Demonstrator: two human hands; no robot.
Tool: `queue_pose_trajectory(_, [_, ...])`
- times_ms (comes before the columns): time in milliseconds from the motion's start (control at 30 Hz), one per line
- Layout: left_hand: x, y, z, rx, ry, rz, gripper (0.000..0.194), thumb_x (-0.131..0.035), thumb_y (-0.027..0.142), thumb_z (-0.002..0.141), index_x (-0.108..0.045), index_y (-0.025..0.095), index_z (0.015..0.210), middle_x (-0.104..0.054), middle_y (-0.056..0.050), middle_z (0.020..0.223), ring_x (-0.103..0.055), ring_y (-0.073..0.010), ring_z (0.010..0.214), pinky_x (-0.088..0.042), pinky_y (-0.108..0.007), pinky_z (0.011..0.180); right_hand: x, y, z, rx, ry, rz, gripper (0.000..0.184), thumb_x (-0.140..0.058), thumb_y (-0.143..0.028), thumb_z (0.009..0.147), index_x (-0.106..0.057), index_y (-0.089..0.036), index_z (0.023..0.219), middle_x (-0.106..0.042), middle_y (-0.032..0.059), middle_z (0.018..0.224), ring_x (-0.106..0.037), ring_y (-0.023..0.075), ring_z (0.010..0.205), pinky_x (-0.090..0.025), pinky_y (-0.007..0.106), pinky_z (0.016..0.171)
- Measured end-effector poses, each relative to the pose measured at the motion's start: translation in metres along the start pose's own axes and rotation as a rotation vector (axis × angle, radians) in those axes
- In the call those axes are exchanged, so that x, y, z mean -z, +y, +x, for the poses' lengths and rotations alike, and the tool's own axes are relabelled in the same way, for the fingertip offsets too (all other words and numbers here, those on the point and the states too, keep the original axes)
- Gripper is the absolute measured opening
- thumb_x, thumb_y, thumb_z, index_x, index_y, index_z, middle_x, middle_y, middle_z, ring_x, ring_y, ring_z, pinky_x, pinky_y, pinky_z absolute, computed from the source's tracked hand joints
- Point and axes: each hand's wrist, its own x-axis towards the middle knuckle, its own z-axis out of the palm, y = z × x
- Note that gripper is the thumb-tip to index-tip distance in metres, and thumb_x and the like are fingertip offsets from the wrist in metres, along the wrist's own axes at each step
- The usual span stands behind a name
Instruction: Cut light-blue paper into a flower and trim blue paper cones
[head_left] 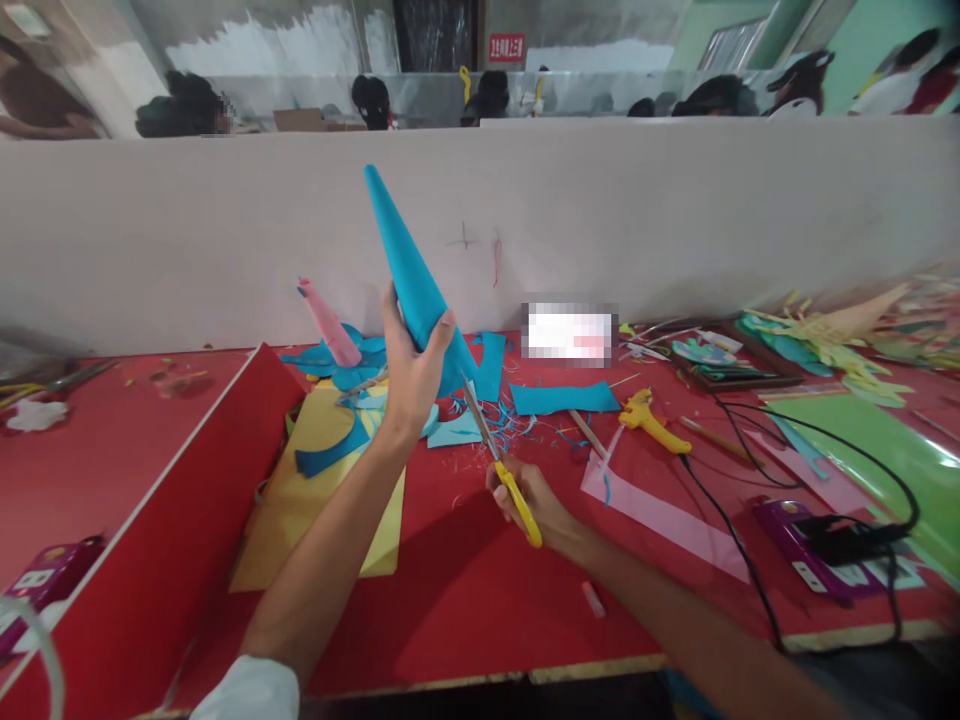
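Note:
My left hand [411,375] is closed round the wide end of a tall blue foam cone [409,265], holding it up with its tip pointing to the upper left. My right hand [529,500] grips yellow-handled scissors [501,465], whose blades reach up to the cone's lower edge. Blue scraps and thin shavings [499,420] lie on the red table [465,580] under the cone.
A smaller pink cone [328,322] stands on blue pieces behind yellow sheets [322,490]. A yellow glue gun [651,418] with a black cord lies to the right, beside pink strips, a green sheet [877,445] and purple boxes. A red divider [150,540] runs at left. A white partition stands behind; other people sit beyond it.

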Motion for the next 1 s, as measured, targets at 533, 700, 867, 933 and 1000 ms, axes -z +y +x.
queue_pose_trajectory(533, [-0.0033, -0.0016, -0.0017, -0.045, -0.006, 0.035, 0.075, -0.066, 0.064, 0.097, -0.036, 0.039, 0.161, -0.057, -0.009, 0.15, -0.062, -0.0267, 0.131, -0.056, -0.04, 0.109, 0.0026, 0.004, -0.0009, -0.048, 0.004, -0.023, 0.064, -0.064, -0.086, 0.078, -0.053, -0.022, 0.081, -0.049, -0.0061, 0.057, -0.046, 0.0102, 0.045, -0.034, 0.024, 0.043])
queue_pose_trajectory(700, [-0.0055, -0.0028, -0.0013, -0.051, 0.007, 0.021, 0.077, -0.069, 0.065, 0.095, -0.038, 0.038, 0.16, -0.055, -0.01, 0.152, -0.062, -0.0274, 0.131, -0.056, -0.041, 0.109, 0.0031, 0.0039, -0.001, -0.068, 0.002, -0.016, 0.064, -0.065, -0.085, 0.076, -0.053, -0.022, 0.079, -0.05, -0.0053, 0.056, -0.047, 0.0105, 0.044, -0.034, 0.024, 0.042])
queue_pose_trajectory(867, [-0.0049, -0.0029, -0.0014, -0.047, -0.008, 0.037, 0.078, -0.066, 0.066, 0.096, -0.034, 0.039, 0.163, -0.055, -0.01, 0.153, -0.061, -0.0285, 0.133, -0.056, -0.042, 0.109, 0.0044, 0.0047, -0.0012, -0.049, -0.002, -0.027, 0.064, -0.065, -0.086, 0.077, -0.055, -0.022, 0.08, -0.051, -0.0054, 0.055, -0.048, 0.0107, 0.043, -0.034, 0.024, 0.042])
queue_pose_trajectory(933, [-0.0049, -0.0023, -0.0018, -0.052, -0.009, 0.044, 0.078, -0.065, 0.066, 0.097, -0.033, 0.039, 0.163, -0.056, -0.01, 0.152, -0.061, -0.0284, 0.133, -0.056, -0.042, 0.11, 0.0043, 0.0039, -0.0012, -0.044, 0.001, -0.029, 0.064, -0.066, -0.085, 0.078, -0.054, -0.022, 0.08, -0.05, -0.0058, 0.057, -0.047, 0.0104, 0.043, -0.034, 0.024, 0.042])
queue_pose_trajectory(1000, [-0.0048, -0.0022, -0.0022, -0.053, -0.006, 0.041, 0.08, -0.066, 0.066, 0.096, -0.033, 0.039, 0.164, -0.055, -0.01, 0.152, -0.061, -0.0284, 0.132, -0.055, -0.043, 0.11, 0.004, 0.0014, -0.0015, -0.035, 0.001, -0.022, 0.064, -0.066, -0.085, 0.078, -0.053, -0.022, 0.079, -0.049, -0.006, 0.057, -0.046, 0.0101, 0.044, -0.034, 0.024, 0.043])
